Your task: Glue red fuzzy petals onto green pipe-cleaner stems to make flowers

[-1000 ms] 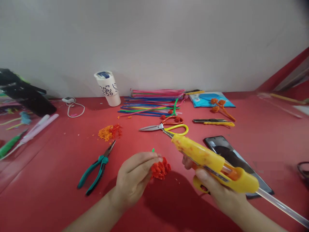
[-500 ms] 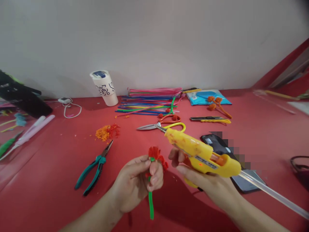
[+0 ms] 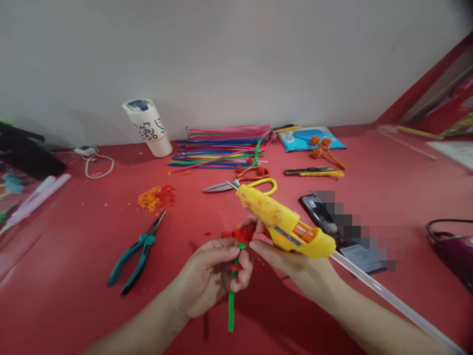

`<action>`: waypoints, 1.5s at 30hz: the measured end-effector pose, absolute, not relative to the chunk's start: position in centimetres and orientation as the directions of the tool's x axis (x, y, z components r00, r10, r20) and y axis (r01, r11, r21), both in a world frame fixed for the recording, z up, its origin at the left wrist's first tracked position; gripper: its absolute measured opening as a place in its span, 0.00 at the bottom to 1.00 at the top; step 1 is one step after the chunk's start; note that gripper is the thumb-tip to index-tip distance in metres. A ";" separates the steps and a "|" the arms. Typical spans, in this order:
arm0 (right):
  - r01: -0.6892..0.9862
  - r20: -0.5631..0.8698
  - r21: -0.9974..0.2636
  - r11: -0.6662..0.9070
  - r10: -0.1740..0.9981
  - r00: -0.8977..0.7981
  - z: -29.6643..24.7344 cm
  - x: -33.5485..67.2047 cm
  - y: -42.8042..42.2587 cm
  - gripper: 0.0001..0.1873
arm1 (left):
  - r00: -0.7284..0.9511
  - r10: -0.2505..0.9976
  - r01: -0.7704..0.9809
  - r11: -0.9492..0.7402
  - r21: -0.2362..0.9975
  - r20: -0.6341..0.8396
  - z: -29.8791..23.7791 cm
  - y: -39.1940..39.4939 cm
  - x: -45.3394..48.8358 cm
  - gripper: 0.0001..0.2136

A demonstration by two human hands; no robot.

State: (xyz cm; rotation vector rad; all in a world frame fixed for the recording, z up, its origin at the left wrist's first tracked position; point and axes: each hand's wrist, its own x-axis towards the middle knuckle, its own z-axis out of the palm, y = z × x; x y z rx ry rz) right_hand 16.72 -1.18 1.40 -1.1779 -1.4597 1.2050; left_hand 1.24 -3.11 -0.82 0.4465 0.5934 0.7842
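My left hand (image 3: 212, 276) is closed round the green stem (image 3: 231, 308) of a small flower with a red fuzzy head (image 3: 243, 233), held upright over the red table (image 3: 74, 305). My right hand (image 3: 295, 264) grips a yellow glue gun (image 3: 284, 224) with a clear glue stick (image 3: 388, 296) trailing out the back to the lower right. Its metal nozzle points up and left, above the flower head. The right fingertips reach toward the red head and nearly touch the left fingers.
Teal pliers (image 3: 135, 251) lie left of my hands, orange and red fluff scraps (image 3: 155, 196) beyond them. Scissors (image 3: 240, 185), a bundle of coloured pipe cleaners (image 3: 225, 148), a white cup (image 3: 146, 125), a utility knife (image 3: 314, 172), a phone (image 3: 332, 224) and an orange flower (image 3: 325, 148) lie farther back.
The left hand turned the flower from sideways to upright, stem hanging down. The right hand brought the glue gun closer to the flower, and its fingers now reach the red head.
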 end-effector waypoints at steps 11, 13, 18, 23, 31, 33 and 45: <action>0.400 0.240 -0.860 0.318 0.942 -0.233 2.4 18.9 -1.8 0.11 | 0.169 0.956 -0.615 0.293 0.732 -0.241 0.3 -1.7 -0.2 0.06; 0.402 0.209 -0.863 0.306 0.941 -0.268 2.3 18.9 -1.8 0.12 | 0.132 0.962 -0.622 0.269 0.735 -0.240 0.3 -1.5 -0.4 0.06; 0.391 0.156 -0.883 0.261 0.947 -0.280 2.2 18.7 -2.1 0.12 | 0.131 0.964 -0.612 0.264 0.745 -0.233 0.1 -1.7 -0.3 0.06; 0.399 0.160 -0.879 0.261 0.950 -0.270 2.2 18.5 -2.1 0.12 | 0.139 0.961 -0.594 0.274 0.756 -0.239 0.1 -1.7 -0.1 0.07; 0.419 0.238 -0.842 0.341 0.930 -0.279 2.2 18.1 -1.9 0.12 | 0.152 0.963 -0.613 0.268 0.743 -0.222 0.0 -1.7 -0.1 0.07; 0.408 0.262 -0.837 0.364 0.922 -0.286 2.1 18.1 -1.9 0.11 | 0.155 0.962 -0.620 0.270 0.737 -0.223 0.0 -1.7 -0.1 0.06; 0.358 0.362 -0.816 0.453 0.885 -0.294 1.4 18.3 -1.8 0.10 | 0.169 0.962 -0.634 0.274 0.724 -0.216 0.0 -1.9 0.0 0.07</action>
